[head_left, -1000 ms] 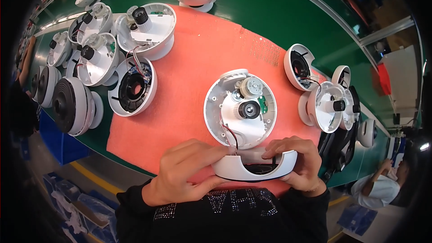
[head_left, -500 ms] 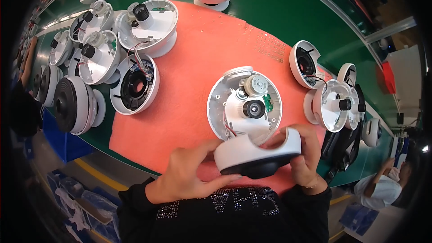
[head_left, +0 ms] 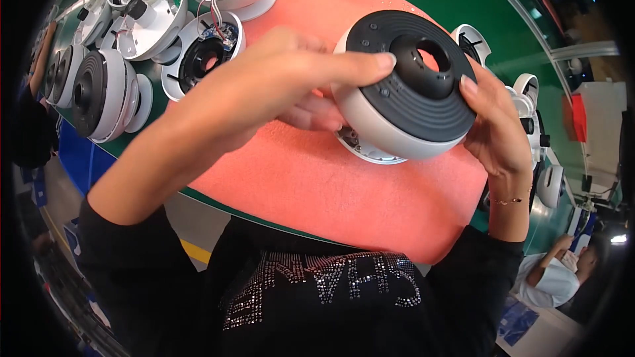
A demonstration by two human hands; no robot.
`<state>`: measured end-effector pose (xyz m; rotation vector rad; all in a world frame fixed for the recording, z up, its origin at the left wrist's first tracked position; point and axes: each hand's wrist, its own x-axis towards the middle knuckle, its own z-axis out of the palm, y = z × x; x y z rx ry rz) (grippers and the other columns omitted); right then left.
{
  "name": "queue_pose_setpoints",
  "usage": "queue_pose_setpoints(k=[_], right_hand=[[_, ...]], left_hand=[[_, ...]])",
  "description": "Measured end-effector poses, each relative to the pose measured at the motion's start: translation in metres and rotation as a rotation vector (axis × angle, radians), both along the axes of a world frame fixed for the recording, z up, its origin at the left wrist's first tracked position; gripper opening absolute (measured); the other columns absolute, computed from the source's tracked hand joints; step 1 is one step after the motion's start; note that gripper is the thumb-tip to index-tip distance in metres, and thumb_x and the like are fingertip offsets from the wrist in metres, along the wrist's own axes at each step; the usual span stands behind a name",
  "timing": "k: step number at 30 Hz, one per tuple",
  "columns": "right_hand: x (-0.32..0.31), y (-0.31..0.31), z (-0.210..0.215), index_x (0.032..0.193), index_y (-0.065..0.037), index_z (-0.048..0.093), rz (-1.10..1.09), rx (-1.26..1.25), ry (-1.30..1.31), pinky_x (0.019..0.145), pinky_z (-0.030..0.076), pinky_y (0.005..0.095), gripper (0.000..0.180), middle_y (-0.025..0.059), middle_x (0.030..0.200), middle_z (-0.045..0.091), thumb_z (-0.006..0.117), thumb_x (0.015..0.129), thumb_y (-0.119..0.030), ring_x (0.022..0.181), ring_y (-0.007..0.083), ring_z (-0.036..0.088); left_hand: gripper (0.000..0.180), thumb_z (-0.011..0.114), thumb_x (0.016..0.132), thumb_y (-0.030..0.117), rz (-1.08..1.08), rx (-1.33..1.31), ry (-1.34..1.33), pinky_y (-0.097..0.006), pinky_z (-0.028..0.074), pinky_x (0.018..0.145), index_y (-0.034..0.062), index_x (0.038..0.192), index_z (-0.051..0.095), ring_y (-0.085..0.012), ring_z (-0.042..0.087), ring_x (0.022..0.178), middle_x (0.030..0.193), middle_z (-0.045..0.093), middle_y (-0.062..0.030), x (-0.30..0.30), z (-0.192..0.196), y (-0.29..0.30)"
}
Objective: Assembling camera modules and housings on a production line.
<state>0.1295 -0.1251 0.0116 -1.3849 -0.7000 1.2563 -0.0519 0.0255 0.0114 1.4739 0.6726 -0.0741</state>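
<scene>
Between both hands is a round white housing cover (head_left: 410, 116) with a black ribbed face and a raised centre with a hole through it. Its black face is turned up and tilted. My left hand (head_left: 297, 73) grips the left rim, thumb on the black face and fingers at the side. My right hand (head_left: 496, 116) holds the right rim, its thumb on the face's edge. Below the cover, a white bowl-shaped housing (head_left: 374, 154) lies on the pink mat (head_left: 311, 192), mostly hidden. Whether cover and housing touch, I cannot tell.
At left stand several open white housings (head_left: 155, 26) with lens barrels, a loose cover with wires (head_left: 202, 59) and closed units (head_left: 99, 96). More housings (head_left: 529, 109) stand at right on the green table (head_left: 529, 39). Another person (head_left: 555, 277) sits at lower right.
The cover has moved up and away from my body, over the housing. Its black face has turned upward. Both hands moved with it, and my view has shifted.
</scene>
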Motion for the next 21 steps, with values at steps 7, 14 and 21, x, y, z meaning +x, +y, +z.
queue_pose_setpoints(k=[7, 14, 21], right_hand=[[-0.009, -0.015, 0.001, 0.132, 0.003, 0.026, 0.054, 0.202, -0.292, 0.098, 0.034, 0.0327, 0.067, 0.0137, 0.125, 0.043, 0.062, 0.075, -0.002, 0.118, 0.0197, 0.040], [-0.017, -0.066, -0.017, 0.117, 0.000, 0.036, 0.163, 0.221, -0.368, 0.086, 0.044, 0.0334, 0.058, 0.0154, 0.113, 0.048, 0.071, 0.072, -0.009, 0.103, 0.0213, 0.051], [-0.009, -0.036, 0.007, 0.112, 0.004, 0.045, 0.071, 0.156, -0.382, 0.074, 0.048, 0.0251, 0.053, 0.0131, 0.098, 0.060, 0.072, 0.068, -0.006, 0.089, 0.0164, 0.060]], left_hand=[[0.042, 0.071, 0.073, 0.021, 0.077, -0.030, -0.254, -0.020, 0.049, 0.062, -0.0002, 0.105, 0.052, -0.0116, 0.061, 0.072, 0.086, 0.062, -0.0092, -0.011, -0.006, -0.018], [0.038, 0.076, 0.065, 0.011, -0.019, 0.569, -0.475, -0.025, 0.051, 0.060, -0.0024, 0.092, 0.052, -0.0170, 0.066, 0.069, 0.076, 0.064, -0.0126, -0.036, -0.033, -0.051], [0.034, 0.076, 0.066, 0.025, -0.054, 0.715, -0.451, -0.029, 0.048, 0.045, -0.0018, 0.079, 0.058, -0.0209, 0.060, 0.048, 0.062, 0.061, -0.0116, -0.028, -0.023, -0.030]])
